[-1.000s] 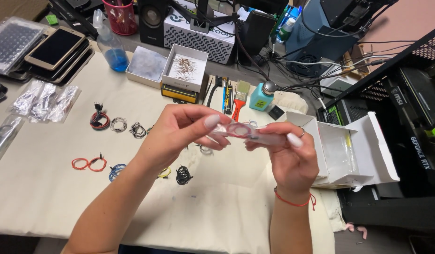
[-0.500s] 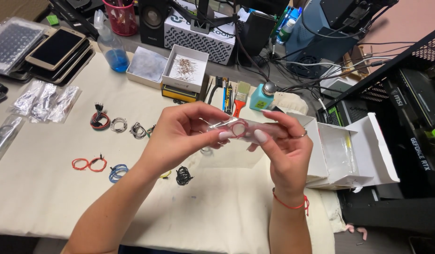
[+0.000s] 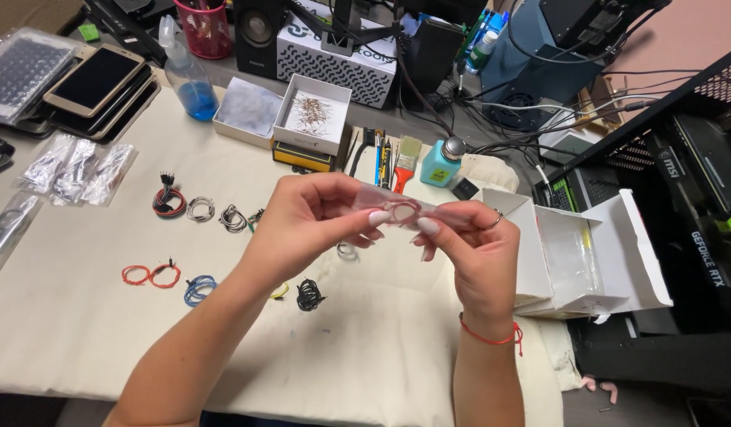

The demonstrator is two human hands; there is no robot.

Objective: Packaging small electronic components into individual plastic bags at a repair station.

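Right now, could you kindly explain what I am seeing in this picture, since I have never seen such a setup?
The picture comes from a camera worn on a person's head, looking down at their own two bare hands. The left hand and right hand together hold a small clear plastic bag with a coiled red wire inside. Below lies a cream cloth with little wire coils. An open white box stands to the right, a blue-liquid bottle at the back.

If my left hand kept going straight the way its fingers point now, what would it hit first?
Likely the right hand: the left hand points right along the small clear plastic bag with a red wire coil that both pinch.
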